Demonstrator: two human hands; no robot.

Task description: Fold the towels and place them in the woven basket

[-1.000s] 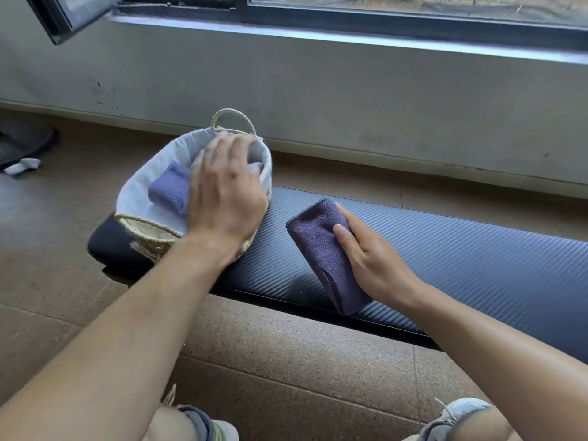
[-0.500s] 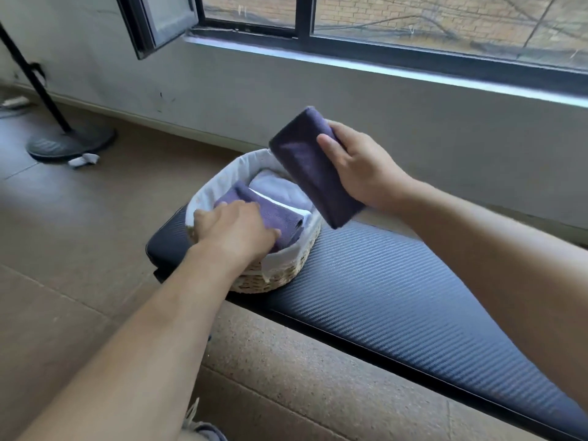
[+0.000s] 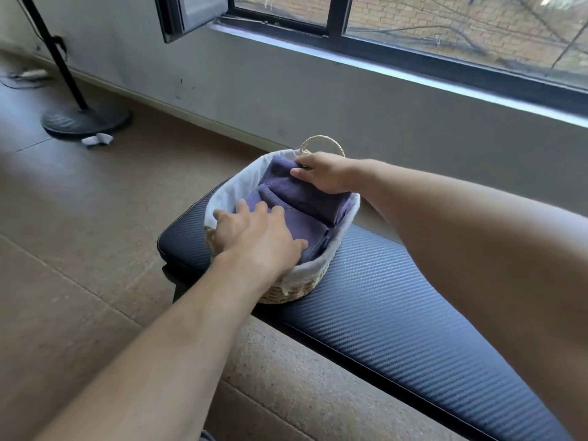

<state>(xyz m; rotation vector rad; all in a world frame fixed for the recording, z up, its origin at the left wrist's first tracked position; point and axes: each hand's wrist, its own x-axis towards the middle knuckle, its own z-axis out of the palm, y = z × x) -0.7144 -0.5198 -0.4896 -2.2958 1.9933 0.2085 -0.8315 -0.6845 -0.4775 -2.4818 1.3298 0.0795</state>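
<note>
A woven basket (image 3: 297,289) with a white cloth liner and a loop handle stands on the left end of a dark padded bench (image 3: 397,316). Folded purple towels fill it. My right hand (image 3: 321,175) holds the far end of the top purple towel (image 3: 305,198), which lies across the back of the basket. My left hand (image 3: 257,235) rests with spread fingers on the lower purple towel (image 3: 310,232) at the front, partly covering it and the near rim.
A grey wall with a black-framed window runs behind the bench. A black stand with a round base (image 3: 84,117) and a small white scrap (image 3: 97,140) sit on the brown floor at the left. Bench surface stretches away to the right.
My right hand has brought the folded purple towel down from above the basket and laid it inside. My left hand has spread flat on the towel below. The view has shifted left.
</note>
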